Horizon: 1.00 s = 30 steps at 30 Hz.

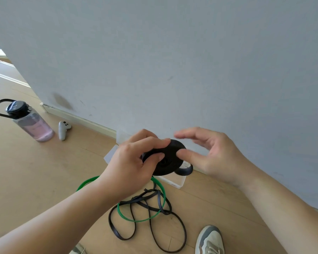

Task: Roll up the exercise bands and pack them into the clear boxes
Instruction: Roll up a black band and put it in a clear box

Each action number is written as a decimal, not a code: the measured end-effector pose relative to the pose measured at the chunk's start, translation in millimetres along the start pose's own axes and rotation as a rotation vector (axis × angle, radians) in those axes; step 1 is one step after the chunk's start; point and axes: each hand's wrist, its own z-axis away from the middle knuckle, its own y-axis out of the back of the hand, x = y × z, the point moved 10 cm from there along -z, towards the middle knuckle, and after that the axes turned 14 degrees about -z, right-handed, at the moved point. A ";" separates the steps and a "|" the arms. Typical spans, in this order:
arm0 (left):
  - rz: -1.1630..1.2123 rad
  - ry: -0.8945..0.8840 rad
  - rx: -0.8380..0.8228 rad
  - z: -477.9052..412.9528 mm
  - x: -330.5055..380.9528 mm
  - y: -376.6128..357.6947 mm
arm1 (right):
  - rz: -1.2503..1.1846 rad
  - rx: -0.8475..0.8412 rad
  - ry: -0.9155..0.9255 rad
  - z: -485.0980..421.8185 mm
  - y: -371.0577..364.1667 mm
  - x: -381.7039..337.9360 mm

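Observation:
A black exercise band wound into a flat coil (168, 160) is held up in front of the wall. My left hand (134, 162) grips its left side, thumb on the face and fingers over the top edge. My right hand (211, 153) touches the coil's right face with the thumb, while its fingers are spread and blurred above. A short loose tail (184, 170) curls out at the coil's lower right. Under the hands on the floor stands a clear box (176, 181), mostly hidden. A green band (145, 217) and loose black bands (154, 222) lie tangled on the floor.
A water bottle (28, 123) with a black lid and a white controller (62, 130) lie on the wooden floor at the left. A grey wall (173, 61) rises close behind the box. My shoe (210, 241) shows at the bottom right.

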 end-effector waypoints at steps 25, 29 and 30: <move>0.466 0.403 0.098 0.3 -14.8 19.2 | -0.413 0.344 0.074 -2.6 2.0 -12.1; 0.070 0.239 0.037 -6.1 1.4 26.4 | -0.068 0.256 0.148 -1.7 -8.0 -23.1; 0.014 0.179 0.028 -7.7 6.8 27.3 | -0.008 0.215 0.173 -1.3 -12.6 -26.6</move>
